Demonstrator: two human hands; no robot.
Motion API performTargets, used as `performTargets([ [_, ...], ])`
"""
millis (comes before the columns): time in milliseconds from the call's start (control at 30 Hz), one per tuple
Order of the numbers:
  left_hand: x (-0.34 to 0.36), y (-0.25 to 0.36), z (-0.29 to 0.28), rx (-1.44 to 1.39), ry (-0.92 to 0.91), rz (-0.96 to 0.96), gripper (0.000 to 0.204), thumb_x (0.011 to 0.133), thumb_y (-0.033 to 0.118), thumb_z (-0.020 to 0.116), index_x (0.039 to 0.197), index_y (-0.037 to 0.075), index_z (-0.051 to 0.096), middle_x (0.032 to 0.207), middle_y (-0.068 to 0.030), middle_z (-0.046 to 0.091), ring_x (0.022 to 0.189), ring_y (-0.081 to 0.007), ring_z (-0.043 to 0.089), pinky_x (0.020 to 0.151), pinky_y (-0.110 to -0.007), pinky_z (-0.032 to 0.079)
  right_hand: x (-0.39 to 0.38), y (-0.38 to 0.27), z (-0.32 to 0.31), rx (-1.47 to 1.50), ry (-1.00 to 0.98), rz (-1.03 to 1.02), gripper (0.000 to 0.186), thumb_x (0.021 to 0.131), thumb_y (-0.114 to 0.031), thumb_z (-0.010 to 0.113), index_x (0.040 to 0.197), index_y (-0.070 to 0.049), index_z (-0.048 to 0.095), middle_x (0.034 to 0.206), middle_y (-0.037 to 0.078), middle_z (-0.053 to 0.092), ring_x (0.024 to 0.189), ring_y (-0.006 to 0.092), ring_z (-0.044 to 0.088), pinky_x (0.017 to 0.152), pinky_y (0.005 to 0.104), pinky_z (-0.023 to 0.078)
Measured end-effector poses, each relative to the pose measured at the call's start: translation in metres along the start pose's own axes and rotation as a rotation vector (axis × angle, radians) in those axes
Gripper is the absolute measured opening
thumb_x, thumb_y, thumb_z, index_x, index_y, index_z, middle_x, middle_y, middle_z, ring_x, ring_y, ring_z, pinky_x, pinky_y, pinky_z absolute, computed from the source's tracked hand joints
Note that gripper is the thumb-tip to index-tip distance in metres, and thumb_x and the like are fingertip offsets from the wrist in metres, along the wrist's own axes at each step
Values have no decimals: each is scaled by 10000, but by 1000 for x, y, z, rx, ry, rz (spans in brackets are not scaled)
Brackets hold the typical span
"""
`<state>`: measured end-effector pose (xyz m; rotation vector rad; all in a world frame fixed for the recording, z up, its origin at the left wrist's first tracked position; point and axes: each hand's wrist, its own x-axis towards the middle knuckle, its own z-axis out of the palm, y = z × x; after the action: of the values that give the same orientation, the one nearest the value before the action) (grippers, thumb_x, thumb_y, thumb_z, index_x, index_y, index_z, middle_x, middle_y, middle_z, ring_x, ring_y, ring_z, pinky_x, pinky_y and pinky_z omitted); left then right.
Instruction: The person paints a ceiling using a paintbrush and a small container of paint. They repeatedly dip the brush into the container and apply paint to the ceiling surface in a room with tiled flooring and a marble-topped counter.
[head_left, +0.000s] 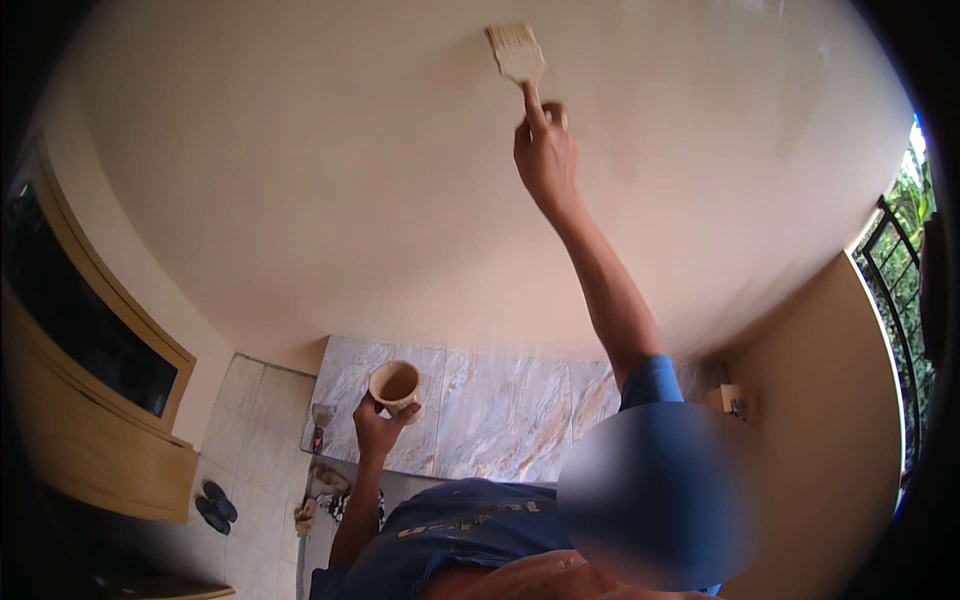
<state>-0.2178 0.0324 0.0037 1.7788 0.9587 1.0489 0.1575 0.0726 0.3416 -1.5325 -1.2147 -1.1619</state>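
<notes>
My right hand point(547, 155) is raised high on an outstretched arm, fingers closed round the handle of a wide, paint-coated paintbrush point(517, 52). The bristles point up and lie against or close to the cream wall point(330, 180); I cannot tell whether they touch it. Lower down, my left hand point(380, 425) grips a small round paint cup point(396, 384) by its side, with the cup's mouth facing up. Its inside looks brownish, and the rim and outside are smeared with cream paint. The cup is over a marble-patterned tiled counter point(500, 410).
A scraper point(320, 428) lies at the counter's left end. Dark slippers point(216, 507) rest on the tiled floor point(255, 485). At left is a wooden door or window frame point(110, 290); at right, a low wall point(820, 370) with a metal railing point(893, 240). A small box point(727, 398) sits by the counter's right end.
</notes>
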Motion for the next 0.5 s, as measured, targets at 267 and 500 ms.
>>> performTargets([
  [267, -10, -11, -53, 11, 105, -20, 635, 668, 322, 957, 1140, -10, 691, 1016, -139, 740, 893, -245, 716, 778, -374, 562, 273, -23, 47, -4, 194, -177, 576, 867, 86, 480, 1438, 16, 512, 979, 347, 595, 797, 450, 633, 675, 525, 536],
  [500, 52, -54, -92, -39, 146, -15, 641, 665, 337, 954, 1136, -9, 693, 1000, -144, 738, 879, -256, 703, 787, -379, 551, 351, 28, 108, -76, 232, -315, 622, 785, 159, 402, 1392, 90, 515, 906, 390, 578, 822, 500, 595, 706, 536, 497],
])
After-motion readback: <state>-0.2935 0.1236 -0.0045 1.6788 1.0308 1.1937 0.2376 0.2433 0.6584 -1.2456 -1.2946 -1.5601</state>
